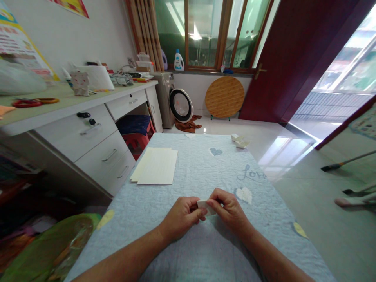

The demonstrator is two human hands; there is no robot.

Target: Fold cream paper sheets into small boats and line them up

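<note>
Between my two hands is a small folded piece of white paper, held just above the cloth-covered table. My left hand pinches its left side between thumb and fingers. On the right side, my right hand grips the paper with thumb and curled fingers. The fingers hide part of the paper. A stack of cream paper sheets lies flat beyond my left hand. Small folded paper pieces rest at the far right corner of the table.
A pale blue cloth with hearts covers the table. To the left stand a white desk with scissors on it and a green basket. A washing machine with its door open and a round wooden tabletop are beyond.
</note>
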